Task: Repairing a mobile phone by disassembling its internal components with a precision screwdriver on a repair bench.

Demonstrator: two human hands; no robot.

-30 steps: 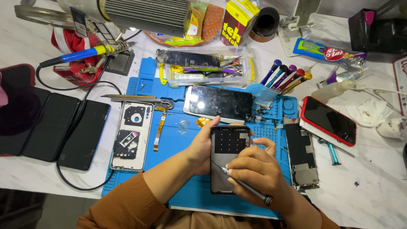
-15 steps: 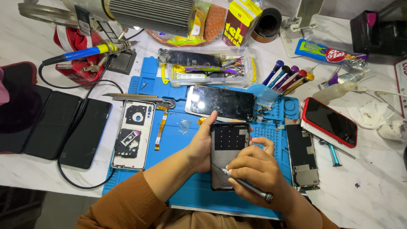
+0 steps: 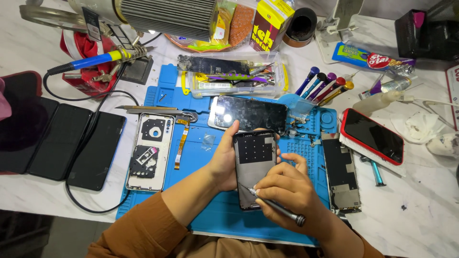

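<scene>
Head view | left hand [image 3: 224,160] clasps an opened phone [image 3: 255,167] at its left edge, bracing it over the near middle of the blue mat [image 3: 201,210] | right hand [image 3: 287,191] pinches a screwdriver [image 3: 275,208], tip on the phone's lower half | spare screwdrivers [image 3: 325,86] wait by the mat's far right corner.

Phone frame [image 3: 255,165] on mat [image 3: 201,157] — centre
</scene>
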